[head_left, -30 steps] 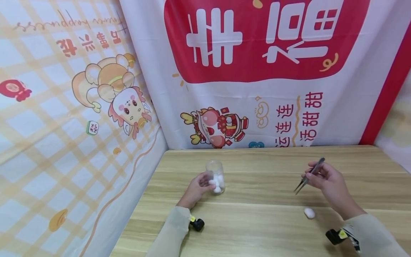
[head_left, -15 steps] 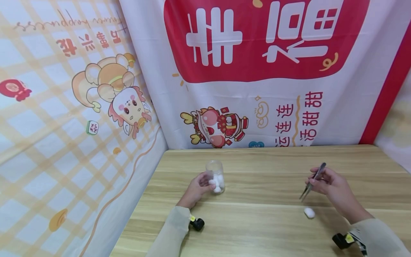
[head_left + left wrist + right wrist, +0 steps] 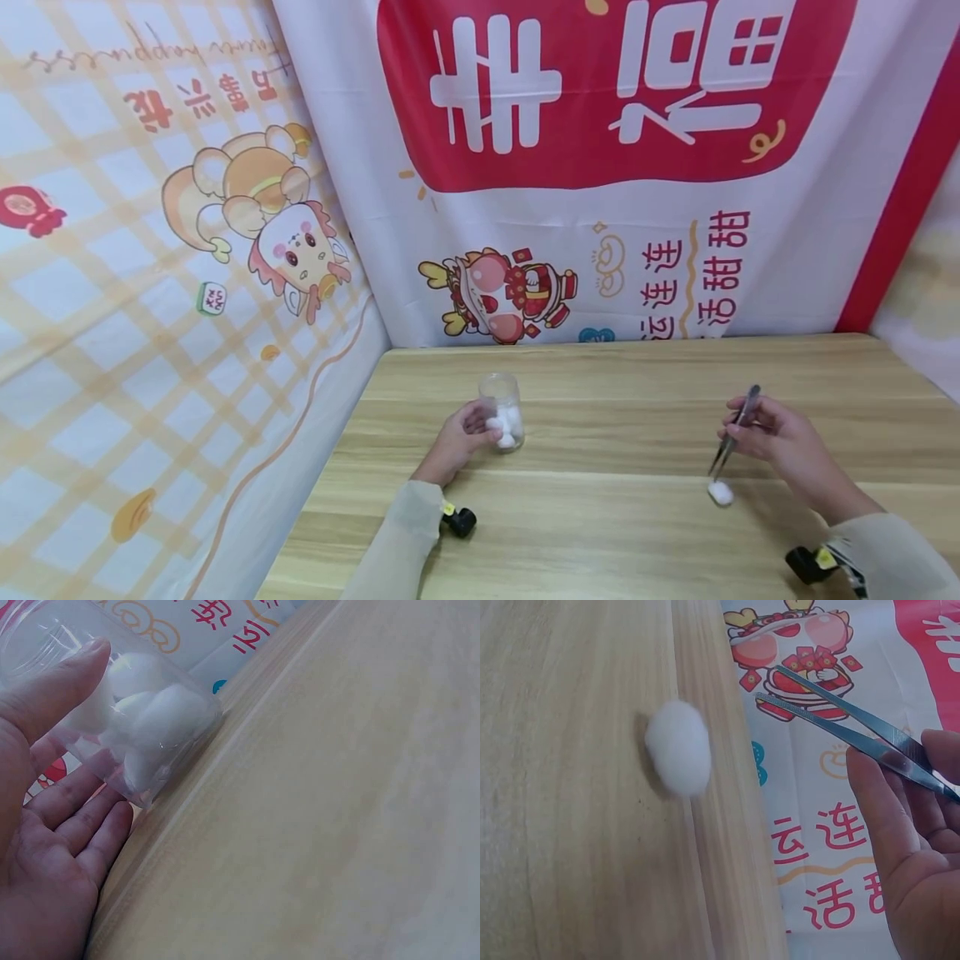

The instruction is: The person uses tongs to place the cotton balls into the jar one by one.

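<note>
A clear jar with several white cotton balls in its lower part stands on the table. My left hand grips the jar from its left side, thumb across the front wall. On the right, a pair of metal tweezers is pinched in my right hand, tips pointing down. One loose cotton ball lies on the wood just below those tips. Seen from the right wrist, the two tweezer arms are spread and apart from the ball, with nothing between them.
The wooden table runs back to a white and red printed cloth. A checked printed cloth borders it on the left. Each wrist carries a small black camera.
My right hand has moved down and slightly right, bringing the tweezers from above and left of the loose cotton ball to right over it. My left hand stays on the jar.
</note>
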Motion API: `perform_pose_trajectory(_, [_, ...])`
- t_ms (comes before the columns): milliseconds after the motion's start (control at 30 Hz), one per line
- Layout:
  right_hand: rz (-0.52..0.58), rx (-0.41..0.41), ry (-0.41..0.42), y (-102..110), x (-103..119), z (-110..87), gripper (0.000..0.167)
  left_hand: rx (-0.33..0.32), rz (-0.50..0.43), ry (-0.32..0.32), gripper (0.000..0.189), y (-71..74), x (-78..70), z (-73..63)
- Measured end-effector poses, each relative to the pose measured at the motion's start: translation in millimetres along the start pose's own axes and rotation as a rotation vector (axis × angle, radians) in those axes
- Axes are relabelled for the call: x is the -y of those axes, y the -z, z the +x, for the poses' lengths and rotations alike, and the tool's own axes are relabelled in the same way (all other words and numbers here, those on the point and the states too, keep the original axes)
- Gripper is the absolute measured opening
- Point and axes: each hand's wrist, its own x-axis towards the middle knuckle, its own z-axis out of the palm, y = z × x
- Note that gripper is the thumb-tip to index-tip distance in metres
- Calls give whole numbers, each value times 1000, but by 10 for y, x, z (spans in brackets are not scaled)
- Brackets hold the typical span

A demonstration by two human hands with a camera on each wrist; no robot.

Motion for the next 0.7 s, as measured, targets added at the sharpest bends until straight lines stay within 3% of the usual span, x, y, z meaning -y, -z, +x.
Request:
perform_pose_trajectory(300, [-57,31,-6,29,-4,-51,28,-15,1,52,69,-1,-13,6])
perform_pose_trajectory(500, [-201,38,-22,34,-19,-65,34,-14,10,42,66,-3,-10,2])
perform_pose_trajectory(700, [-244,36,-58,-8,-24,-74,37,-11,11,37,67,-4,-37,-9])
